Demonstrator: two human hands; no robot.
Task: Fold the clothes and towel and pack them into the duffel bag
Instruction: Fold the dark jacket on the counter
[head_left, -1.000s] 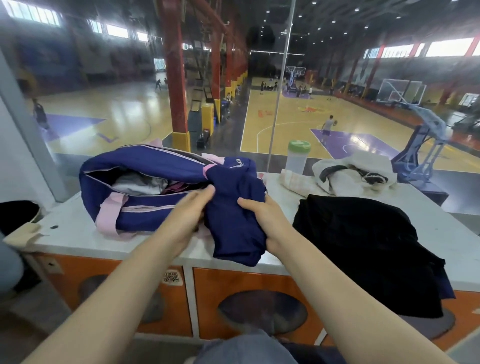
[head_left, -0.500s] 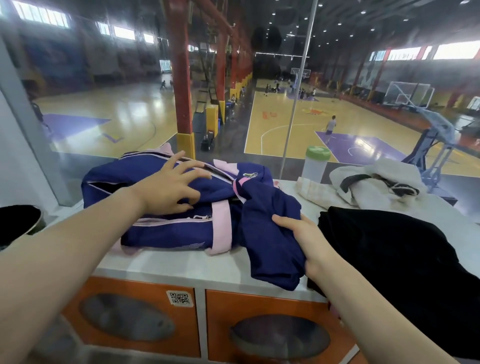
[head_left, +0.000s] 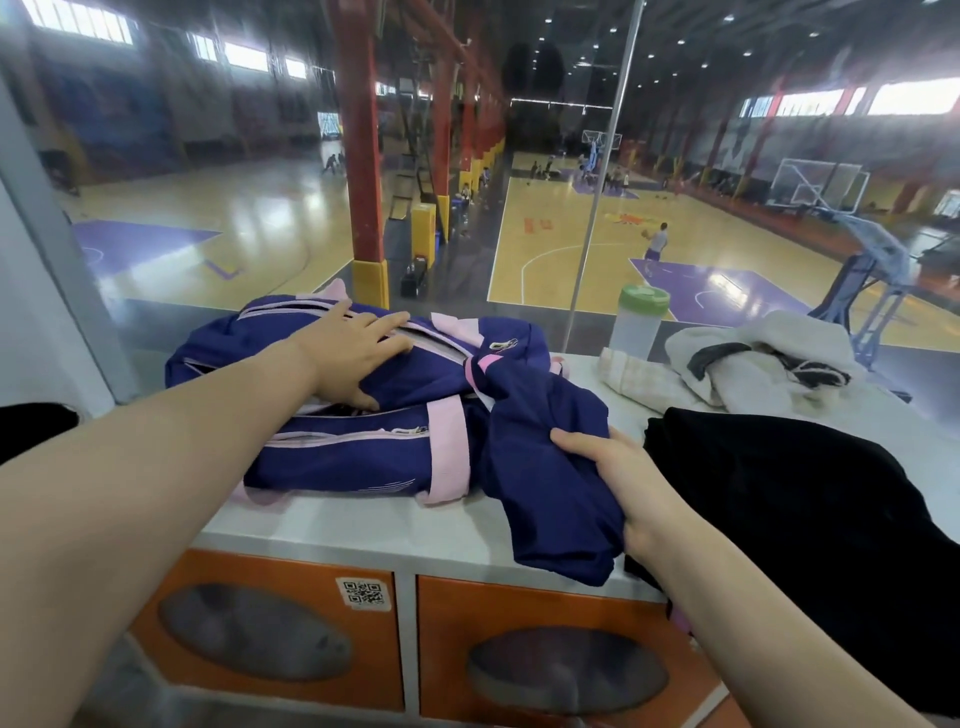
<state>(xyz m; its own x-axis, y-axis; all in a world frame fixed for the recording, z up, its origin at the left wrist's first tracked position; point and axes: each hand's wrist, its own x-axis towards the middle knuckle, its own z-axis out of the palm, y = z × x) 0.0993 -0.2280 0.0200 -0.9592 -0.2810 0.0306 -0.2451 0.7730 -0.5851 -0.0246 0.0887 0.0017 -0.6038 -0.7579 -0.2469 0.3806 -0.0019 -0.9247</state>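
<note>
A navy duffel bag (head_left: 332, 452) with pink straps lies on the white counter top (head_left: 395, 525). My left hand (head_left: 348, 353) rests flat on the bag's top near its zipper, fingers spread. A navy garment (head_left: 545, 478) lies bunched against the bag's right end and hangs over the counter's front edge. My right hand (head_left: 618, 473) grips that garment at its right side. A black garment (head_left: 789, 519) is spread to the right. Behind it lie a white garment with dark trim (head_left: 753, 364) and a cream towel (head_left: 634, 376).
A clear bottle with a green lid (head_left: 636, 325) stands by the glass wall at the counter's back. Orange locker doors (head_left: 270, 623) sit below the counter. Beyond the glass are basketball courts with people. A dark object (head_left: 31, 426) sits at far left.
My left hand left the navy garment, moved up onto the bag's top and now lies flatter there. The bag's opening has been pressed shut. My right hand keeps its hold.
</note>
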